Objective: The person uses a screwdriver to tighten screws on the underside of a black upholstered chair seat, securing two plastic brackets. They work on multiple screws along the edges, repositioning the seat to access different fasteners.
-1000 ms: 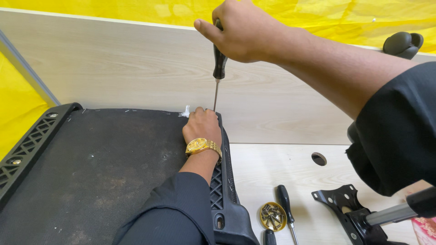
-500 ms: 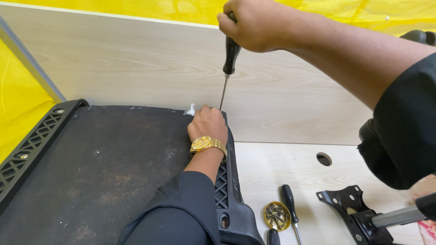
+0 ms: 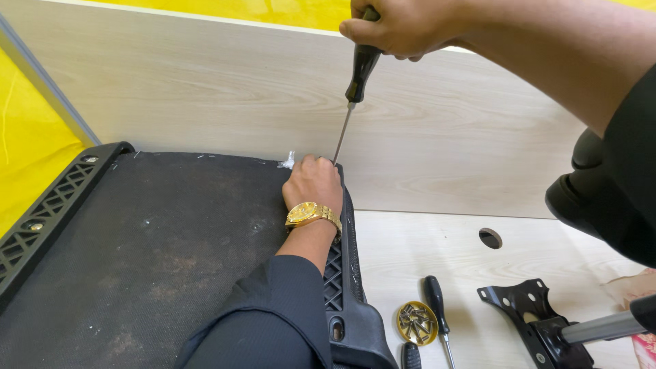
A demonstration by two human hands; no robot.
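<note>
**Inspector:** Report from the left.

**Operator:** At the left I see the black seat base (image 3: 137,253), underside up, with a ribbed plastic frame (image 3: 48,205) along its left edge. My left hand (image 3: 313,183) lies on the seat's far right corner, fingers curled down onto the rim; a gold wristwatch (image 3: 311,213) sits on that wrist. Whether anything is pinched under the fingers, I cannot tell.

**Inspector:** And the tool?

**Operator:** My right hand (image 3: 403,27) is clenched round the black handle of a screwdriver (image 3: 352,92). Its shaft slants down to the seat corner, the tip just beside my left fingers. Behind stands a pale wood panel (image 3: 205,89).

**Inspector:** Further right?

**Operator:** On the near table (image 3: 424,253): a small round dish of screws (image 3: 417,322), a second screwdriver (image 3: 437,314) beside it, then a black metal bracket (image 3: 526,318).
</note>
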